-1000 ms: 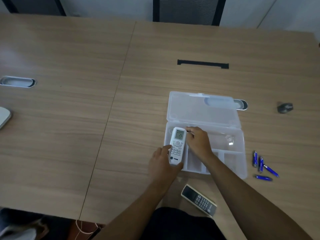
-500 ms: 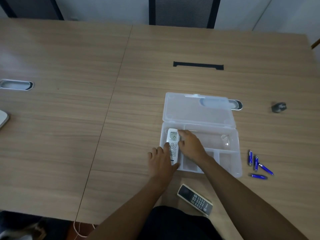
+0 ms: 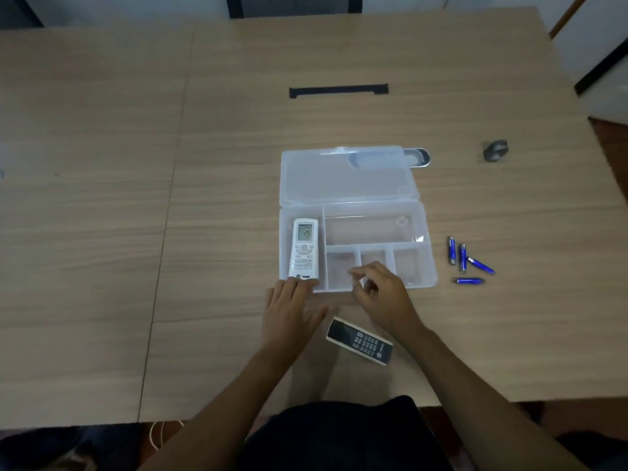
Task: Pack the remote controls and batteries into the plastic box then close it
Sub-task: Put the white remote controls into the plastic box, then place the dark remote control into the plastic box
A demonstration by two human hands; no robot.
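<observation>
Box: a clear plastic box (image 3: 421, 239) lies open on the wooden counter (image 3: 102, 198), its lid (image 3: 346, 178) folded flat at 12 o'clock of the tray.
Left compartment: a white remote (image 3: 304, 248) lies flat along the long slot at the tray's 9 o'clock side, screen end toward the lid, buttons up.
Other compartments: one wide section at 1 o'clock of the white remote and three small ones along the near wall show nothing inside.
Left hand (image 3: 289, 312): at 6 o'clock of the white remote, fingers spread and flat, tips touching the remote's near end at the tray wall; the grip holds nothing.
Right hand (image 3: 384, 294): over the near wall by the small compartments, fingers loosely curled, pinching nothing visible.
Dark remote (image 3: 360, 340): outside the box on the counter at its 6 o'clock, between the two forearms, lying at a slant.
Batteries (image 3: 467, 261): four blue ones loose on the counter at 3 o'clock of the box, near it but apart.
Small dark object (image 3: 495, 151): on the counter at 2 o'clock, well apart; too blurred to identify.
</observation>
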